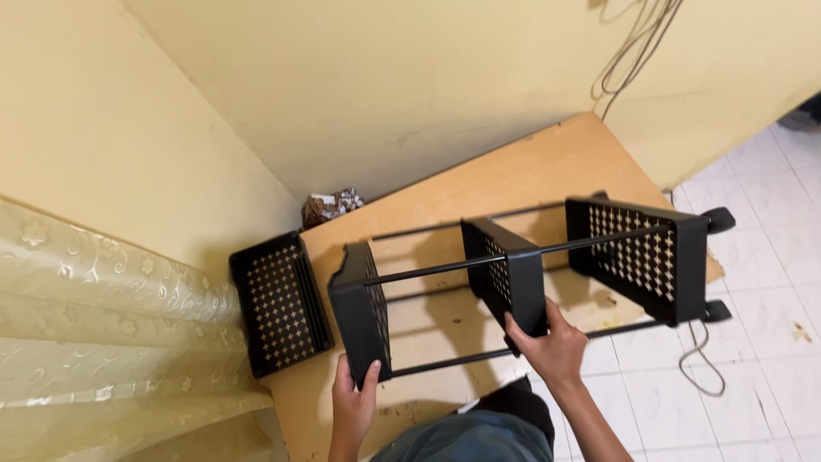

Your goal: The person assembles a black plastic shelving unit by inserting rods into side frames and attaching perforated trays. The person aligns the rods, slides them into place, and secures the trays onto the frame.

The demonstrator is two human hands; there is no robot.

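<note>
A black plastic trolley rack (513, 269) lies on its side on a wooden board (530, 167). It has three perforated trays joined by thin black rods, and small wheels (720, 221) at its right end. My left hand (353, 402) grips the lower corner of the leftmost tray (359, 312). My right hand (554, 346) holds the bottom edge of the middle tray (506, 275). The rightmost tray (637, 257) is untouched.
A loose black perforated tray (280, 304) leans at the board's left end beside a patterned cream curtain (103, 325). A crumpled wad (331, 205) sits by the yellow wall. Cables (629, 51) hang down the wall. White floor tiles (761, 342) lie at right.
</note>
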